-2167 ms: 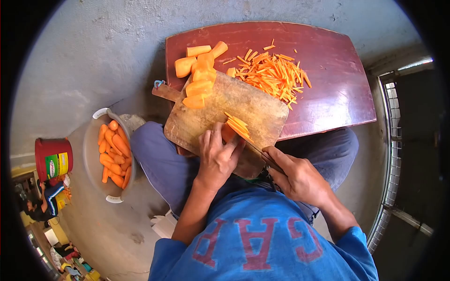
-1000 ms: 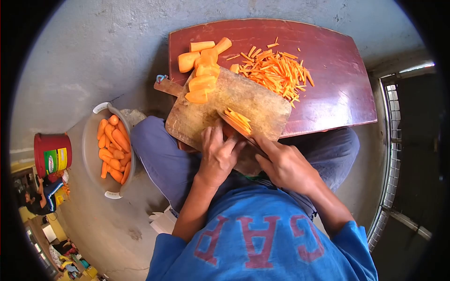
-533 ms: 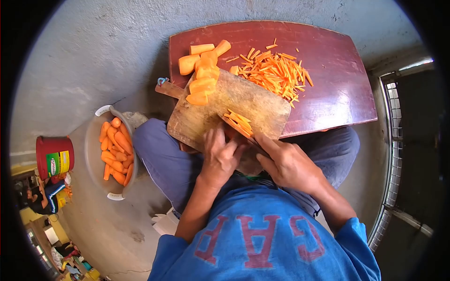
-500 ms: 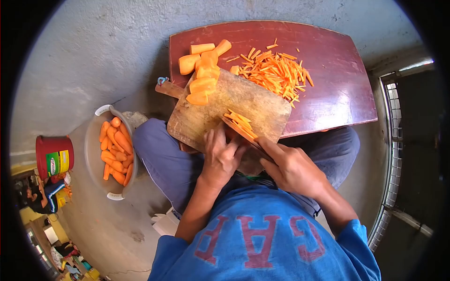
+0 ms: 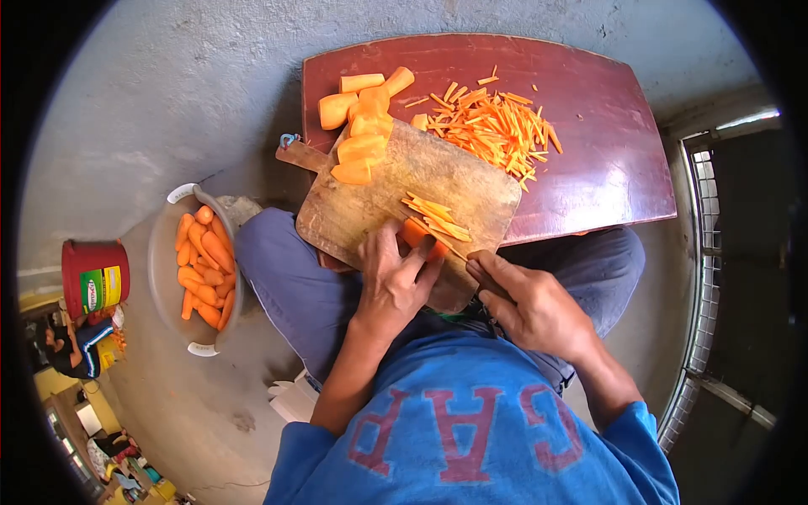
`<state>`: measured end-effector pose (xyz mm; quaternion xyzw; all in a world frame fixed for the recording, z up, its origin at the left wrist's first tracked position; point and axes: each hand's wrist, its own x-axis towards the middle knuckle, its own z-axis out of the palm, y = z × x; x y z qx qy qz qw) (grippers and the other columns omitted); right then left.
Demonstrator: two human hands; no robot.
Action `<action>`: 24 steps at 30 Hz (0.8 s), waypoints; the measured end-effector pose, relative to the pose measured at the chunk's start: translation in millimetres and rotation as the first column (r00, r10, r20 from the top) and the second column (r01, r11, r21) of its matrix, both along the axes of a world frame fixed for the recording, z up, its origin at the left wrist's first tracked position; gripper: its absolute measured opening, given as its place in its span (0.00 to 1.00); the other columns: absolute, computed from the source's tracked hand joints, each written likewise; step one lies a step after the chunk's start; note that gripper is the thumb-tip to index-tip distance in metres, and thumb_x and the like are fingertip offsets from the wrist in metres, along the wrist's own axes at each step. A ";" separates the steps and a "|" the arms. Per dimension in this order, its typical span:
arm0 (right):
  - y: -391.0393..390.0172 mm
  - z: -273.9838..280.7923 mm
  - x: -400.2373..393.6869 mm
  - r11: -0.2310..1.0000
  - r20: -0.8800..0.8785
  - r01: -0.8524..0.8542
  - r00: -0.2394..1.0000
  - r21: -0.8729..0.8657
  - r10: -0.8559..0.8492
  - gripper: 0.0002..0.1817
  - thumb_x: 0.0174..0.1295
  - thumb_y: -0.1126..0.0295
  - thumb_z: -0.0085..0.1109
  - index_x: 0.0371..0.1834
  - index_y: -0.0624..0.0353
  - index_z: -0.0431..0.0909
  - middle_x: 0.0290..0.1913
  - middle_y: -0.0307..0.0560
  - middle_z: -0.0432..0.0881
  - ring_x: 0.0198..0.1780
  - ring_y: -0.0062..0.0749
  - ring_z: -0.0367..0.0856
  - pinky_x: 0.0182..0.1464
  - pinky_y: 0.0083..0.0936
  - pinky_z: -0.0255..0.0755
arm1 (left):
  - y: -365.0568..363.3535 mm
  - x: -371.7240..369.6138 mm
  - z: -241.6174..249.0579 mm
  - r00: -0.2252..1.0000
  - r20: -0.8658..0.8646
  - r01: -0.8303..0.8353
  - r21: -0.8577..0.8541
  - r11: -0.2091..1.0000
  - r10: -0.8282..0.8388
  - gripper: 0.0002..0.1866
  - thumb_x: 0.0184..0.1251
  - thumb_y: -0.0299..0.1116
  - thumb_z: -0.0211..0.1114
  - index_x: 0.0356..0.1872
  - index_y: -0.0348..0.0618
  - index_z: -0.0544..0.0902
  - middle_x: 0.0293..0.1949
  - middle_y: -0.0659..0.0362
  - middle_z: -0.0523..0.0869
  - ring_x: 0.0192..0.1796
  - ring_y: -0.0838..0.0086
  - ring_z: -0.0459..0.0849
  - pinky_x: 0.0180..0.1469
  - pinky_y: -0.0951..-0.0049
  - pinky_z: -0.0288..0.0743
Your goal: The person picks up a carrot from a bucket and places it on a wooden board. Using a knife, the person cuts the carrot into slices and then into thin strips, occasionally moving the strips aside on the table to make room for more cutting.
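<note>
On the near part of the wooden chopping board (image 5: 324,220), my left hand (image 5: 396,282) has its fingers closed on a carrot piece (image 5: 418,235). My right hand (image 5: 536,301) grips a knife (image 5: 455,250), whose blade slants up toward that piece; the handle is mostly hidden in the fist. Just past the blade lie several cut carrot sticks (image 5: 436,215). At the board's upper left, carrot slices (image 5: 362,150) overlap in a row, with thick peeled chunks (image 5: 338,110) behind them. A heap of thin carrot sticks (image 5: 497,130) is piled on the red table beyond the board.
The board rests partly on the red table (image 5: 606,181) and over my lap. On the floor at left stand a grey basin (image 5: 158,278) of whole peeled carrots and a red bucket (image 5: 76,269). A person (image 5: 74,349) sits farther back. A barred door (image 5: 703,252) is at right.
The knife has shifted slightly, and more of the carrot piece shows beside my left fingers. The cut sticks by the blade have spread out on the board. Both hands keep their holds.
</note>
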<state>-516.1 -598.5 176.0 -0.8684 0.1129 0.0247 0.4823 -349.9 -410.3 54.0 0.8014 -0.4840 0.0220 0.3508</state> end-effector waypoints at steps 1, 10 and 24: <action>3.6 -3.6 1.8 1.000 -0.033 -0.005 0.999 -0.029 0.004 0.30 0.81 0.75 0.68 0.84 0.68 0.74 0.62 0.76 0.91 0.63 0.75 0.91 0.62 0.54 0.88 | -0.9 0.5 2.8 1.000 0.002 0.001 0.000 1.000 -0.001 0.21 0.70 0.35 0.85 0.63 0.47 0.96 0.67 0.38 0.81 0.62 0.39 0.83 0.63 0.39 0.77; 6.8 -2.6 10.6 0.999 -0.040 -0.035 0.999 -0.017 0.034 0.32 0.80 0.75 0.67 0.85 0.67 0.72 0.60 0.76 0.91 0.57 0.77 0.92 0.57 0.58 0.86 | -1.3 0.2 1.1 1.000 0.010 0.008 -0.014 1.000 -0.007 0.25 0.69 0.34 0.84 0.66 0.48 0.94 0.66 0.36 0.82 0.60 0.38 0.83 0.62 0.37 0.78; -3.3 -13.6 43.1 1.000 0.015 -0.028 0.999 -0.011 0.028 0.30 0.79 0.76 0.67 0.84 0.67 0.76 0.61 0.75 0.91 0.63 0.75 0.91 0.64 0.53 0.86 | -8.2 29.0 3.2 0.999 0.032 0.038 -0.041 0.998 -0.037 0.20 0.64 0.27 0.84 0.57 0.37 0.94 0.67 0.34 0.82 0.60 0.37 0.84 0.65 0.41 0.84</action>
